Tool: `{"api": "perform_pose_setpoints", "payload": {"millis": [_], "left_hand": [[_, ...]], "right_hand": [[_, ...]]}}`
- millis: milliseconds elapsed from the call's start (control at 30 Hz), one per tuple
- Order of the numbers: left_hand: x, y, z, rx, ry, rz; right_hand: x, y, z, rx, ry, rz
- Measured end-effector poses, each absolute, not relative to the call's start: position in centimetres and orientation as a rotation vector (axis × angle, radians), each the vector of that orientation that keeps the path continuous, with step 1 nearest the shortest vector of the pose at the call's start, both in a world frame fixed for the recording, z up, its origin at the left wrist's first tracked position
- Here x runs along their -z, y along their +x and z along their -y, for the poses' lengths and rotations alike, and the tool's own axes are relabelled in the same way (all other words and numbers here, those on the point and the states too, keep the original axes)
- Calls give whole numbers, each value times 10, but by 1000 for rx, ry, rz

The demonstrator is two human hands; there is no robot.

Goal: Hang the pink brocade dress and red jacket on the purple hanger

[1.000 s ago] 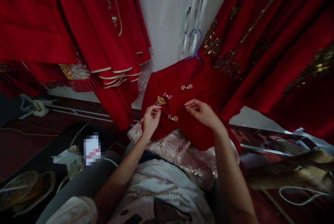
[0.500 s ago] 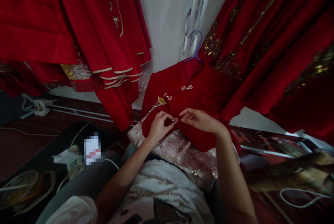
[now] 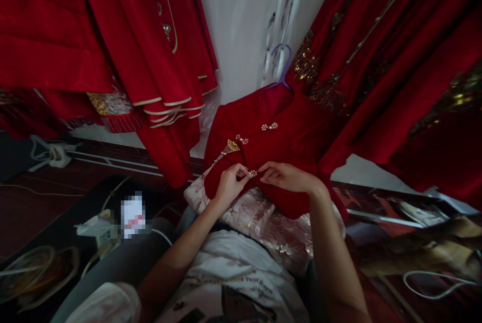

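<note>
A red jacket (image 3: 289, 147) on a purple hanger (image 3: 283, 64) lies over a shiny pale-pink fabric bundle (image 3: 263, 217) on my lap. My left hand (image 3: 230, 182) pinches a small beaded clasp (image 3: 253, 173) at the jacket's lower front. Close on its right is my right hand (image 3: 288, 176), fingers bent and fingertips drawn together beside the clasp; anything between them is too small to make out. Farther up the front sit another beaded clasp (image 3: 269, 126) and a gold fan-shaped ornament (image 3: 233, 145) with a beaded string.
Red garments (image 3: 150, 62) hang at the left, and red garments with gold trim (image 3: 376, 62) at the right. On a dark surface to my left are a blurred-out bright screen (image 3: 133, 216), a power strip (image 3: 103, 235) and cables. A white cord loop (image 3: 433, 285) lies at the lower right.
My right hand has shifted slightly left, its fingertips nearer the clasp. My left hand keeps its pinch with a small finger movement. The jacket stays in place.
</note>
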State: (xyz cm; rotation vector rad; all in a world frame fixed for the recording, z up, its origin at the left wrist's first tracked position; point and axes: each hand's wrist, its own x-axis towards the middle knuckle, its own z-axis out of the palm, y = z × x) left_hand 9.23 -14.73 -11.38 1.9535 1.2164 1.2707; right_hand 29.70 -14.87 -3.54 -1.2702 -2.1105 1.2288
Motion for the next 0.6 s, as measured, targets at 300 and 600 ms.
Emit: {"api": "perform_pose_setpoints", "payload": {"millis": [300, 600], "left_hand": [[93, 80, 132, -1182, 2053, -1173], [91, 79, 136, -1012, 2335, -1172]], "right_hand": [[34, 306, 149, -1200, -1301, 2106], [45, 303, 142, -1160, -1290, 2121]]}}
